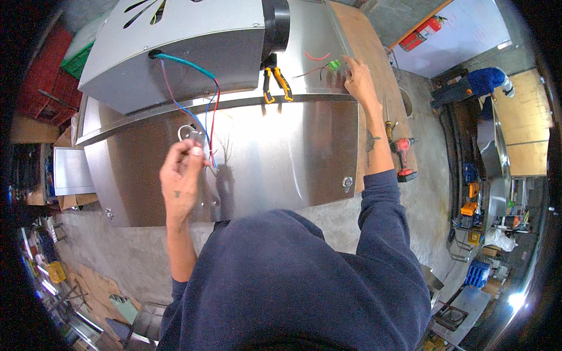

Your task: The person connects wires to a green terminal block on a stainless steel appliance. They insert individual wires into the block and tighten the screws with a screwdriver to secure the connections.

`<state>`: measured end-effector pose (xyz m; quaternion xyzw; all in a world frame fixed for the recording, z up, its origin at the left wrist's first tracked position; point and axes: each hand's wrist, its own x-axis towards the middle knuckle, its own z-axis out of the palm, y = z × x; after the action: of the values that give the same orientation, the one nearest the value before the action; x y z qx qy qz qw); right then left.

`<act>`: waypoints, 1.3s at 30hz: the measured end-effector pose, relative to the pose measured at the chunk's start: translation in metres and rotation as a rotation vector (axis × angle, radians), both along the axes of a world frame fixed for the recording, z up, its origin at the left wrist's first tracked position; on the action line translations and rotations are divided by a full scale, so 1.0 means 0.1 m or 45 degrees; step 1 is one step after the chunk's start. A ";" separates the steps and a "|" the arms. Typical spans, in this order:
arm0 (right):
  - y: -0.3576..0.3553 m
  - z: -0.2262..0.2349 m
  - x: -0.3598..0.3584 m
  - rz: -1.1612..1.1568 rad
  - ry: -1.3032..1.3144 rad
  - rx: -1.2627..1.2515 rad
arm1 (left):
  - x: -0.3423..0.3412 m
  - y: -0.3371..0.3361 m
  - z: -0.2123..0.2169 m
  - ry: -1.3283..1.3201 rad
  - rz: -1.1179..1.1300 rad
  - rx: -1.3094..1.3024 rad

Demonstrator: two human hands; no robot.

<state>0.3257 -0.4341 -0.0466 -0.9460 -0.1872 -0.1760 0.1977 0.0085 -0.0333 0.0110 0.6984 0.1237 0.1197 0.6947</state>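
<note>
My left hand (180,175) is raised over the front of the steel panel (269,158), thumb and fingers pinched beside the dangling red and blue wires (217,99). A small greyish thing shows at its fingertips, too unclear to name. The wires come out of a teal sleeve (187,63) that leaves a hole in the metal box (175,88). On the right, my right hand (360,83) reaches to the far side of the steel top, fingers stretched out near a small green connector (334,65) with thin wires. A short red wire piece (317,57) lies close by.
Pliers (277,85) with yellow-black handles lie beside the box's black round duct (277,26). A red cordless drill (403,158) and a screwdriver (389,130) lie on the wooden board at the right. A fire extinguisher (421,34) is at the far right.
</note>
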 end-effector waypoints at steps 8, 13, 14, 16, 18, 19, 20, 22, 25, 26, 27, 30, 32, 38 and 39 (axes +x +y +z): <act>0.64 0.22 -0.64 0.141 0.020 0.366 | 0.14 -0.36 -0.35 0.103 -0.320 0.772; 1.25 0.34 -0.86 0.252 0.249 0.287 | 0.23 -0.43 -0.42 0.199 -0.524 1.049; 1.40 0.42 -0.97 0.202 0.259 0.169 | 0.25 -0.43 -0.41 0.203 -0.520 1.079; 1.53 0.29 -1.04 0.188 0.065 0.124 | 0.30 -0.47 -0.42 0.203 -0.545 1.114; 1.45 0.29 -1.09 0.160 -0.034 0.405 | 0.29 -0.48 -0.33 0.207 -0.546 1.099; 1.30 0.24 -1.07 0.068 -0.048 0.543 | 0.31 -0.49 -0.31 0.204 -0.546 1.140; 1.15 0.21 -1.05 -0.039 -0.030 0.691 | 0.32 -0.49 -0.29 0.201 -0.547 1.183; 0.74 0.04 -0.96 -0.298 -0.213 0.817 | 0.28 -0.46 -0.34 0.229 -0.505 1.176; -0.13 -0.36 -1.01 -0.662 -0.332 0.764 | 0.27 -0.55 -0.37 0.290 -0.506 1.055; -0.40 -0.49 -1.06 -0.728 -0.362 0.709 | 0.26 -0.55 -0.37 0.342 -0.491 1.029; -0.60 -0.49 -1.18 -0.771 -0.239 0.787 | 0.27 -0.55 -0.36 0.348 -0.510 1.032; -1.05 -0.56 -1.36 -0.912 0.037 0.833 | 0.27 -0.56 -0.38 0.385 -0.553 1.032; -1.55 -1.03 -1.18 -0.883 -0.009 0.543 | 0.29 -0.60 -0.36 0.437 -0.577 1.053; -3.14 -2.21 -0.46 -1.008 0.437 -0.294 | 0.31 -0.76 0.06 0.224 -0.823 1.321; -3.01 -2.17 -0.31 -1.013 0.365 -0.194 | 0.27 -0.86 0.20 0.275 -0.834 1.326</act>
<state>0.2950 -0.7352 -0.2640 -0.9713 0.2090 -0.0909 0.0682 0.0357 -0.1190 0.0309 0.9553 -0.1018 -0.1261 0.2473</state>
